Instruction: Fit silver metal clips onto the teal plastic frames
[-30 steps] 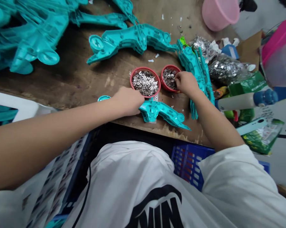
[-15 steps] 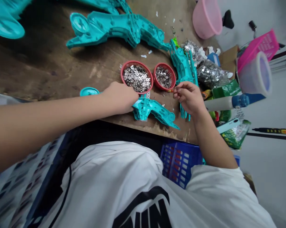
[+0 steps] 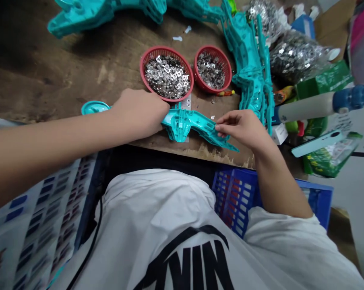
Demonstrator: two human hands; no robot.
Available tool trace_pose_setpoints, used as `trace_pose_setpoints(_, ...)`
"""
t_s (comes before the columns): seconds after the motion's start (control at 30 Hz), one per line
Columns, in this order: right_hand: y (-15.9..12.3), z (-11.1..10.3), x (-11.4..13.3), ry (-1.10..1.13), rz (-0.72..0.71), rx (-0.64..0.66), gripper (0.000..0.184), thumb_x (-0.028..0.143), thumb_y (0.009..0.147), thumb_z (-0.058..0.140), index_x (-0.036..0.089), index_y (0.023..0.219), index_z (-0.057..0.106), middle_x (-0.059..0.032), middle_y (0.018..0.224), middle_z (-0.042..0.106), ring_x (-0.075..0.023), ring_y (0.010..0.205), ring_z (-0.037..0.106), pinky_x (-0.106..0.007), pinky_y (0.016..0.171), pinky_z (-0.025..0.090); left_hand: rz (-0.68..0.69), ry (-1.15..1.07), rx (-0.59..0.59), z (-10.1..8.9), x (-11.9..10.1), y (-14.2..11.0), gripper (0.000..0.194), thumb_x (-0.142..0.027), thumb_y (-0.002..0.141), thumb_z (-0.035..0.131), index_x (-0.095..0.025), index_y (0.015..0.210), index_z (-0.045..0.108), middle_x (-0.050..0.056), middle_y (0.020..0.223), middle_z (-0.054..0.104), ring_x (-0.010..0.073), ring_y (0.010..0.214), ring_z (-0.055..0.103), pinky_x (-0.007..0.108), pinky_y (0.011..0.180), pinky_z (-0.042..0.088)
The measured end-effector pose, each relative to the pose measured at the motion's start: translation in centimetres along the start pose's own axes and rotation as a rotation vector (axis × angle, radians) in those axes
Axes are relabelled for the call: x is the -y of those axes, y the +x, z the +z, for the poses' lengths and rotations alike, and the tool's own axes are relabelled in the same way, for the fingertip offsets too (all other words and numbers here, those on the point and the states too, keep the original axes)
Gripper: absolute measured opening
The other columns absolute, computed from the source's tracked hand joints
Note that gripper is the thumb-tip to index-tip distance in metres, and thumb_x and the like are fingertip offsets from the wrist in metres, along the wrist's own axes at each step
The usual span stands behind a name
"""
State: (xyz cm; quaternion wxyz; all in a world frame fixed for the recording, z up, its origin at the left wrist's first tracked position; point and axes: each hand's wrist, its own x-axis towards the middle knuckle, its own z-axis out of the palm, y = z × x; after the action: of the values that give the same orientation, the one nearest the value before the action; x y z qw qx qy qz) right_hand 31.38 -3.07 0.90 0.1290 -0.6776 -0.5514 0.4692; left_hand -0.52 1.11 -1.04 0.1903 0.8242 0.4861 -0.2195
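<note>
A teal plastic part [image 3: 179, 125] with a round disc at its left end lies along the table's near edge. My left hand [image 3: 141, 114] is closed over its middle-left stretch, the fingertips hidden behind the knuckles. At the part's right arm, my right hand [image 3: 240, 128] is pinched, thumb and forefinger together on the surface. Something tiny may be between those fingertips, too small to make out. Just beyond the part stand a larger red basket [image 3: 143, 74] and a smaller red basket [image 3: 229, 78], both filled with small metal clips.
More teal parts [image 3: 249, 60] lie along the table's back and right. Bags of metal pieces [image 3: 299, 56], a white bottle with a blue cap [image 3: 309, 106], a phone [image 3: 317, 143] and green packets crowd the right. A blue crate [image 3: 251, 189] stands below the edge.
My right hand has moved from beside the smaller basket down to the right arm of the teal part. My left hand stays on the part. The view has shifted closer to the table.
</note>
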Motion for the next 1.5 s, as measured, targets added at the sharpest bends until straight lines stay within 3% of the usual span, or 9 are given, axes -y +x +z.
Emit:
trace_pose_setpoints(0.2, 0.4, 0.2, 0.1, 0.014, 0.021, 0.027, 0.018, 0.029, 0.09, 0.112, 0.021, 0.092, 0.096, -0.007, 0.079, 0.088, -0.0237, 0.073, 0.086, -0.035, 0.076, 0.075, -0.016, -0.054, 0.007, 0.6, 0.3, 0.4, 0.036, -0.034, 0.112, 0.085, -0.02, 0.145, 0.088, 0.018, 0.147, 0.089, 0.0526, 0.147, 0.084, 0.066, 0.131, 0.068)
trace_pose_setpoints(0.53, 0.4, 0.5, 0.1, 0.05, 0.026, 0.012, 0.021, 0.028, 0.085, 0.114, 0.022, 0.092, 0.094, -0.0062, 0.077, 0.088, -0.024, 0.071, 0.085, -0.036, 0.074, 0.077, 0.001, 0.014, 0.017, 0.4, 0.2, 0.3, 0.037, -0.035, 0.112, 0.082, -0.019, 0.145, 0.088, 0.021, 0.151, 0.09, 0.0551, 0.144, 0.086, 0.061, 0.124, 0.072)
trace_pose_setpoints(0.7, 0.6, 0.7, 0.1, 0.072, 0.021, -0.002, 0.011, 0.016, 0.086, 0.103, 0.021, 0.089, 0.094, -0.005, 0.075, 0.087, -0.0207, 0.067, 0.082, -0.03, 0.068, 0.071, 0.036, -0.02, -0.016, 0.4, 0.2, 0.3, 0.039, -0.033, 0.113, 0.081, -0.013, 0.146, 0.089, 0.029, 0.15, 0.089, 0.0611, 0.144, 0.086, 0.068, 0.123, 0.072)
trace_pose_setpoints(0.83, 0.7, 0.9, -0.2, 0.069, 0.013, -0.006, 0.009, 0.018, 0.086, 0.101, 0.021, 0.089, 0.093, -0.0051, 0.074, 0.086, -0.0203, 0.067, 0.081, -0.03, 0.068, 0.069, 0.016, -0.165, -0.043, 0.7, 0.4, 0.3, 0.039, -0.023, 0.108, 0.084, -0.01, 0.145, 0.092, 0.03, 0.15, 0.089, 0.0666, 0.151, 0.083, 0.082, 0.131, 0.066)
trace_pose_setpoints(0.9, 0.6, 1.1, -0.4, 0.021, -0.017, -0.021, 0.007, 0.02, 0.087, 0.099, 0.021, 0.092, 0.094, -0.0046, 0.075, 0.086, -0.0209, 0.069, 0.081, -0.031, 0.07, 0.068, 0.019, -0.188, -0.047, 0.8, 0.4, 0.2, 0.041, -0.022, 0.11, 0.085, -0.009, 0.149, 0.091, 0.032, 0.154, 0.088, 0.0658, 0.154, 0.082, 0.083, 0.134, 0.064)
trace_pose_setpoints(1.07, 0.5, 1.6, -0.7, -0.234, -0.17, -0.074, 0.007, 0.023, 0.097, 0.09, 0.022, 0.097, 0.097, -0.0033, 0.079, 0.087, -0.0244, 0.077, 0.084, -0.035, 0.078, 0.062, 0.042, -0.12, -0.031, 0.4, 0.2, -0.3, 0.038, -0.024, 0.118, 0.083, -0.005, 0.151, 0.089, 0.035, 0.153, 0.087, 0.0631, 0.15, 0.084, 0.076, 0.127, 0.068)
trace_pose_setpoints(1.2, 0.5, 1.9, -0.8, -0.387, -0.22, -0.157, 0.003, 0.023, 0.095, 0.096, 0.021, 0.094, 0.094, -0.0056, 0.086, 0.089, -0.0241, 0.08, 0.08, -0.035, 0.08, 0.057, 0.072, -0.105, -0.033, 0.2, 0.2, -0.4, 0.036, -0.024, 0.121, 0.076, -0.005, 0.147, 0.089, 0.035, 0.148, 0.088, 0.0611, 0.144, 0.086, 0.072, 0.121, 0.071)
trace_pose_setpoints(1.4, -0.8, 1.5, 0.0, -0.563, -0.272, -0.13, 0.015, 0.022, 0.098, 0.095, 0.023, 0.086, 0.089, -0.005, 0.082, 0.086, -0.0243, 0.077, 0.076, -0.038, 0.083, 0.058, 0.115, -0.04, -0.086, 0.5, 0.5, 0.3, 0.032, -0.02, 0.111, 0.075, -0.016, 0.135, 0.095, 0.026, 0.13, 0.092, 0.05, 0.125, 0.089, 0.054, 0.103, 0.071)
trace_pose_setpoints(1.5, -0.6, 0.2, 1.8, -0.553, -0.354, -0.117, 0.016, 0.032, 0.099, 0.104, 0.022, 0.108, 0.097, -0.0096, 0.097, 0.091, -0.0269, 0.082, 0.078, -0.043, 0.084, 0.064, 0.13, -0.073, -0.078, 0.4, 0.4, 0.4, 0.03, -0.021, 0.11, 0.076, -0.016, 0.131, 0.097, 0.028, 0.13, 0.092, 0.0506, 0.124, 0.09, 0.053, 0.102, 0.071)
